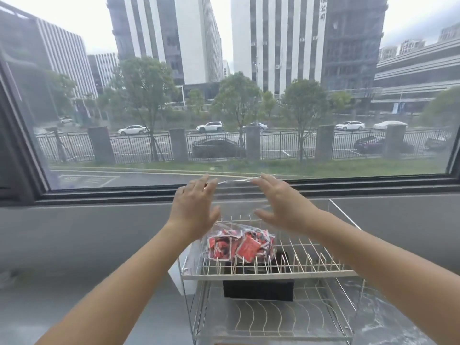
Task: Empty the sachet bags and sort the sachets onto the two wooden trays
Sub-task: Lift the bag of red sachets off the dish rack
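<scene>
Wide dark-framed window (pixel 249 95) showing grey daylight, office towers, trees, fenced road with cars; grey sill wall (pixel 99 232) beneath.

I see a two-tier wire rack (pixel 268 270) standing on the counter (pixel 87 282), in front of the window (pixel 236 95). A clear bag (pixel 239 220) of sachets (pixel 242 246) hangs over the left part of the rack's upper tier. My left hand (pixel 193 207) pinches the bag's top edge on the left, my right hand (pixel 281 200) on the right. A box (pixel 257 290) sits under the upper tier, on the lower shelf, I think.
</scene>
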